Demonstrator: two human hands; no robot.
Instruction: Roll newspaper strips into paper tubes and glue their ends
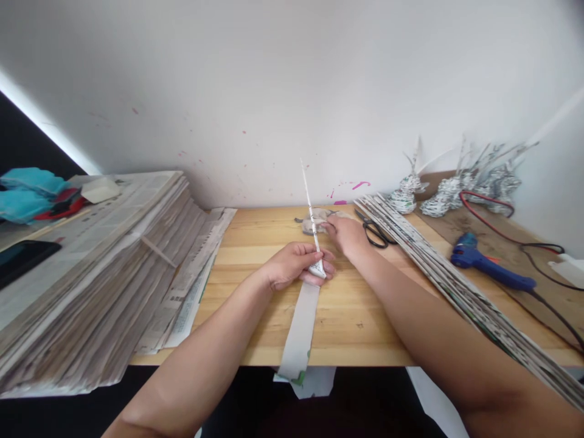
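Note:
My left hand (pixel 296 266) is closed on a strip of newspaper (pixel 300 331), partly rolled into a thin pointed tube (pixel 309 204). The tube's tip points up and away; the strip's flat, pale tail runs down toward the table's front edge. Behind it, my right hand (pixel 347 234) has its curled fingers on a crumpled beige-grey cloth (pixel 314 225) near the wall. How firmly those fingertips grip the cloth is hard to see. Black-handled scissors (pixel 376 234) lie just right of that hand.
Stacked newspapers (pixel 104 292) fill the left, with a phone (pixel 27 258) on top. Long rolled paper sticks (pixel 433 267) run diagonally at right. Beyond them are a blue glue gun (pixel 493 267) with its cord, cardboard (pixel 515 292), and several woven paper pieces (pixel 444 194).

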